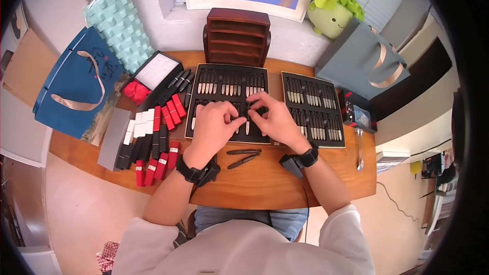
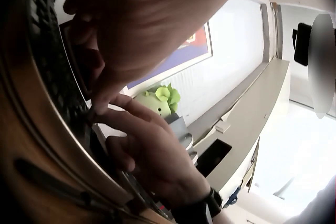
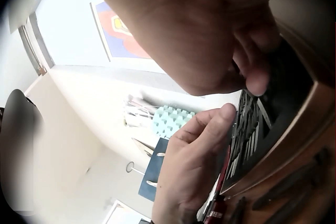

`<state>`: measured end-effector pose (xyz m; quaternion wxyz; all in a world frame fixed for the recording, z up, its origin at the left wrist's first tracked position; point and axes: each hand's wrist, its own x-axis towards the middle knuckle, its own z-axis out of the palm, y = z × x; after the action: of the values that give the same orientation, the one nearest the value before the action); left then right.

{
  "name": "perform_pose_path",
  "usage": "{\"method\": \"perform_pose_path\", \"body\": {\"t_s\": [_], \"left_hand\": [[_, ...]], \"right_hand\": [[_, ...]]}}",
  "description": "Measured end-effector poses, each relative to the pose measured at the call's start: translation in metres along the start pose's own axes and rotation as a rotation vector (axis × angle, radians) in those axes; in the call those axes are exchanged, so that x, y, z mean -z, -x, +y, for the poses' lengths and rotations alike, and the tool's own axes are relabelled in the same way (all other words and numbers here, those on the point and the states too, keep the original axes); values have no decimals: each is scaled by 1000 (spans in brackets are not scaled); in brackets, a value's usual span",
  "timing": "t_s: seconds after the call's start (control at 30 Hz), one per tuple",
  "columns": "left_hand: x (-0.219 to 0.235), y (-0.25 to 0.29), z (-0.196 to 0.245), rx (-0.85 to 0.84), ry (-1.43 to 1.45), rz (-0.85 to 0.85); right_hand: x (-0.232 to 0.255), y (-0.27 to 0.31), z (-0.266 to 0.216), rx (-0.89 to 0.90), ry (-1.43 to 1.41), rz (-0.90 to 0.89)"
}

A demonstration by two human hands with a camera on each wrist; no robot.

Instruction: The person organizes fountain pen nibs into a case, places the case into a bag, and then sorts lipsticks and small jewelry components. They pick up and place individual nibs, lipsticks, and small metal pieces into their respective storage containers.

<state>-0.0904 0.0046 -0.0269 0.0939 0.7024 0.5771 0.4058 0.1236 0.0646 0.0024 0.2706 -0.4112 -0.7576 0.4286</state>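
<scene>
Both hands are over the left black tray (image 1: pixel 232 74), which holds rows of dark pens with pale tips. My left hand (image 1: pixel 214 122) is bent over its lower middle, fingers loosely curled; in the right wrist view the left hand (image 3: pixel 191 153) has thumb and index close together, no object visible between them. My right hand (image 1: pixel 277 122) has bent fingers at the tray's right part, beside a pale-tipped pen (image 1: pixel 247 128). In the right wrist view the right hand (image 3: pixel 210 29) reaches down onto the dark tray; whether it pinches anything is hidden. Two dark pens (image 1: pixel 243 152) lie before the tray.
A second pen tray (image 1: pixel 342 140) stands at the right, a metal tool (image 1: pixel 360 147) beyond it. Red, white and black boxes (image 1: pixel 162 160) lie at the left, near a blue bag (image 1: pixel 69 86). A wooden rack (image 1: pixel 237 38) stands behind the left tray.
</scene>
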Motion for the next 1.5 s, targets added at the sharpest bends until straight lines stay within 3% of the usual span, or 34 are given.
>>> {"method": "perform_pose_path", "body": {"t_s": [0.07,0.17,0.23,0.37,0.43,0.67,0.73,0.8,0.9,0.97,1.0,1.03,1.17,1.23,1.37,1.5], "left_hand": [[-4,3,8,40,11,-32],[-9,7,9,0,-58,-69],[-9,8,11,41,-107,-89],[-12,9,10,41,-119,-115],[-13,8,10,23,-111,-109],[-6,4,6,26,-61,-143],[0,0,2,217,219,-156],[10,-5,8,261,284,-109],[10,-5,8,262,303,-32],[10,-8,12,282,337,-7],[10,-8,15,279,335,-11],[9,-7,18,266,332,-22],[3,0,29,186,458,-100],[2,0,32,90,574,-213],[1,5,41,41,565,-287],[1,6,43,65,576,-320]], "right_hand": [[-1,-1,3,-19,34,17],[-7,-4,15,135,209,95],[-11,-5,22,377,414,203],[-11,3,8,294,438,207],[-11,9,4,261,563,83],[0,3,-2,202,543,-14],[4,11,-6,268,618,-13],[11,23,-17,275,613,19],[20,44,-16,432,354,-164],[15,63,-14,419,403,-214],[12,73,-13,404,455,-261],[8,78,-8,406,553,-197],[23,87,1,368,457,-189],[42,90,1,209,385,-271],[52,93,12,235,397,-208],[57,98,7,139,390,-220]]}}
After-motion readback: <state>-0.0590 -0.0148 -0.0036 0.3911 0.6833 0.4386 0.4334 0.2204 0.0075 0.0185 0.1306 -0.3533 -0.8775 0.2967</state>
